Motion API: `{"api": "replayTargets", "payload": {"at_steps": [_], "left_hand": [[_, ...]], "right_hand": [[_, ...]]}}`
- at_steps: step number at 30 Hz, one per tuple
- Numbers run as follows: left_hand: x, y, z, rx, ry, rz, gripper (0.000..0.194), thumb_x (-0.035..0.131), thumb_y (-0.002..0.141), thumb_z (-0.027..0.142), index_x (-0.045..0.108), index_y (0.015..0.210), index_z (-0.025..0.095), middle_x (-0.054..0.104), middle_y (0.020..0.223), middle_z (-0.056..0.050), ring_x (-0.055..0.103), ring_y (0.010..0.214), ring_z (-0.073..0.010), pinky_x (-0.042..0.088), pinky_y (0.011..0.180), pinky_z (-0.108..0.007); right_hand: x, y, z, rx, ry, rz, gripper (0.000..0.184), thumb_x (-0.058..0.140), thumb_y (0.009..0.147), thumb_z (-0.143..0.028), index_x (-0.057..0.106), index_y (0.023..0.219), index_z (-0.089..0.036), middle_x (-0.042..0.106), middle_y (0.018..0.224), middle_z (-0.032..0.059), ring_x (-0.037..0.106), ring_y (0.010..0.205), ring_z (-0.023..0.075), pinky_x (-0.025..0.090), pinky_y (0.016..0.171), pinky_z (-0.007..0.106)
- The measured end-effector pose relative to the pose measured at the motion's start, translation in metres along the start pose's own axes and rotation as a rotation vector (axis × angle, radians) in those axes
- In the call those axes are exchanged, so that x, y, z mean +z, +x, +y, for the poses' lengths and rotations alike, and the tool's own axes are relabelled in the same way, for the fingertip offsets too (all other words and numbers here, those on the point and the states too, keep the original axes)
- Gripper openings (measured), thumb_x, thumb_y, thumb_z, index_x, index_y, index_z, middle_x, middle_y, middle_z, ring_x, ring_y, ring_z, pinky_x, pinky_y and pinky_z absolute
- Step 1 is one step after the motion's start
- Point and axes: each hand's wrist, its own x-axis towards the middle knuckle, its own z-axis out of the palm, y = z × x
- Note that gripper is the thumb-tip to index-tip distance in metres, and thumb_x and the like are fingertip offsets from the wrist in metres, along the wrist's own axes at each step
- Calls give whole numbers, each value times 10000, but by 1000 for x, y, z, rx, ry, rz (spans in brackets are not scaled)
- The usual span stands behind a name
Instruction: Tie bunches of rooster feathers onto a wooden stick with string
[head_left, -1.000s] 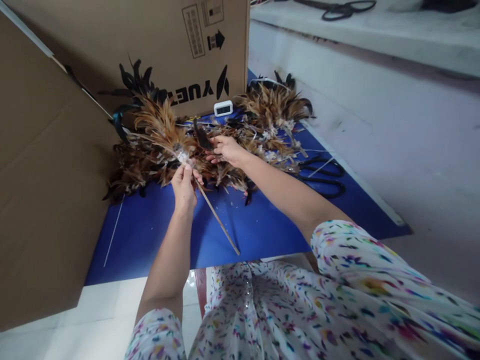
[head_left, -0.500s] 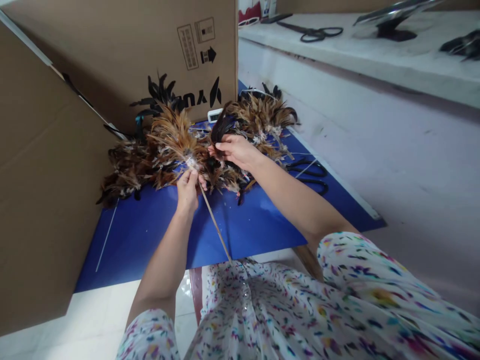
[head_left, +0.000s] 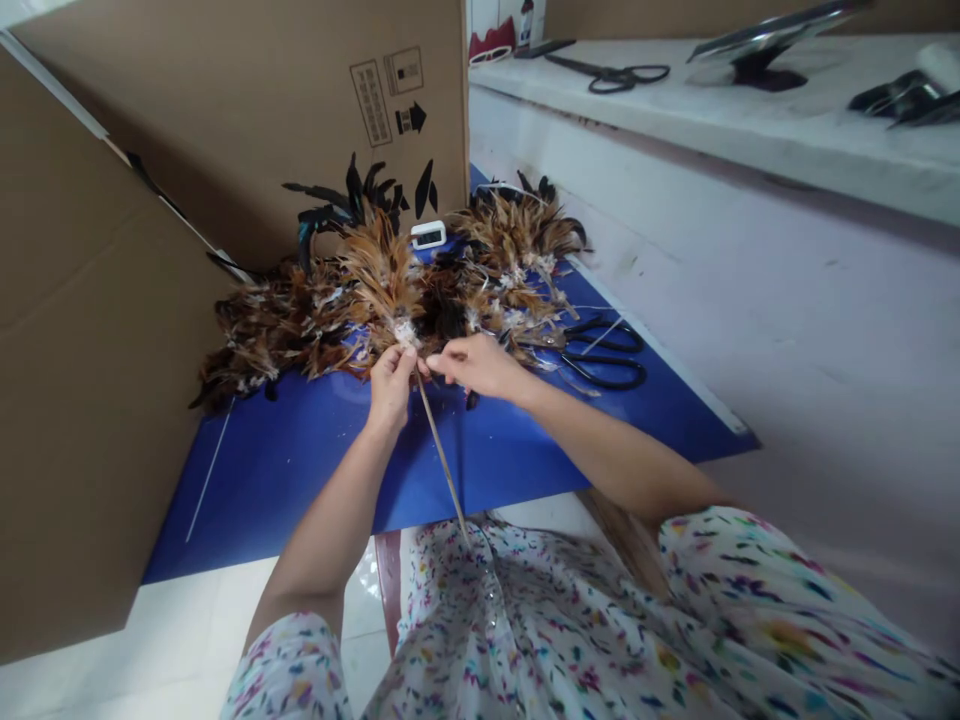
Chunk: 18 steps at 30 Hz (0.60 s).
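Note:
My left hand [head_left: 391, 384] is closed round the top of a thin wooden stick [head_left: 442, 462], just under a tuft of brown and black feathers [head_left: 382, 275] bound to it. The stick slants down toward my lap. My right hand [head_left: 476, 365] is right beside the left, fingers pinched at the base of the feather tuft; what it pinches is too small to name. Behind both hands a heap of loose brown feather bundles [head_left: 285, 320] lies on a blue board [head_left: 315, 460].
Black scissors [head_left: 604, 355] lie on the blue board to the right of my hands. A small white clock [head_left: 428, 234] stands by a large cardboard box [head_left: 247, 100]. Another cardboard sheet [head_left: 82, 380] walls the left. A pale ledge [head_left: 750, 110] at the back right holds more scissors [head_left: 611, 72].
My right hand came back from the feather heap, where it held a dark feather, down to the left hand at the tuft's base. The view shifted slightly upward.

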Motion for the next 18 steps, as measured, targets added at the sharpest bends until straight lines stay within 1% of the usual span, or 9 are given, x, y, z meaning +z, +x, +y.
{"api": "replayTargets", "payload": {"at_steps": [2, 3, 5, 8, 10, 12, 14, 16, 18], "left_hand": [[2, -2, -2, 54, 63, 17, 276, 709, 755, 404, 621, 802, 147, 583, 586, 31, 519, 502, -67, 425, 527, -192], [3, -3, -2, 81, 90, 20, 264, 696, 771, 400, 615, 781, 149, 585, 592, 29, 520, 512, -68, 425, 540, -193], [4, -5, -4, 115, 128, 10, 251, 673, 796, 397, 610, 777, 155, 598, 613, 23, 538, 545, -77, 440, 577, -200], [2, -5, -8, 155, 171, -34, 261, 624, 840, 425, 637, 842, 164, 649, 694, -5, 592, 629, -98, 472, 653, -217], [-2, -2, -9, 190, 222, -59, 293, 567, 876, 446, 667, 904, 172, 676, 743, -28, 630, 693, -119, 490, 700, -234], [-7, 1, -10, 209, 311, -54, 288, 541, 894, 416, 683, 970, 178, 675, 724, -31, 644, 666, -128, 497, 669, -234], [-11, 3, -9, 212, 419, -45, 243, 565, 875, 323, 680, 1036, 181, 681, 750, -33, 618, 555, -113, 484, 577, -223], [-13, 3, -5, 260, 505, -68, 264, 608, 820, 223, 681, 1072, 192, 697, 938, -68, 611, 531, -97, 478, 534, -220], [-13, 3, -1, 368, 583, -125, 306, 654, 761, 171, 701, 1061, 211, 651, 1169, -103, 658, 659, -114, 501, 584, -226]], "right_hand": [[13, -9, -5, 57, 169, -163, 245, 646, 801, -366, 641, 673, -157, 657, 602, 18, 500, 424, 74, 384, 458, 220], [18, -12, -6, 83, 270, -212, 192, 660, 787, -310, 624, 683, -154, 666, 616, 17, 485, 403, 62, 361, 428, 207], [25, -14, -5, 145, 448, -257, 122, 646, 777, -202, 584, 685, -150, 677, 637, 19, 477, 390, 49, 321, 385, 183], [23, -15, -2, 197, 576, -256, 114, 619, 781, -159, 571, 679, -142, 680, 642, 32, 493, 412, 50, 300, 349, 162], [14, -17, 1, 165, 613, -238, 114, 653, 768, -201, 590, 701, -134, 674, 633, 34, 506, 433, 56, 320, 345, 158], [3, -18, 5, 121, 653, -225, 160, 696, 745, -259, 602, 734, -129, 673, 635, 33, 511, 442, 57, 333, 348, 158], [-6, -19, 10, 103, 681, -217, 219, 726, 723, -306, 606, 757, -125, 674, 641, 34, 514, 446, 57, 335, 350, 159], [-13, -18, 16, 101, 697, -206, 252, 742, 710, -325, 607, 778, -123, 676, 649, 36, 520, 450, 58, 332, 352, 162], [-16, -17, 23, 103, 710, -193, 267, 743, 709, -331, 608, 812, -125, 678, 657, 34, 524, 450, 60, 332, 354, 165]]}}
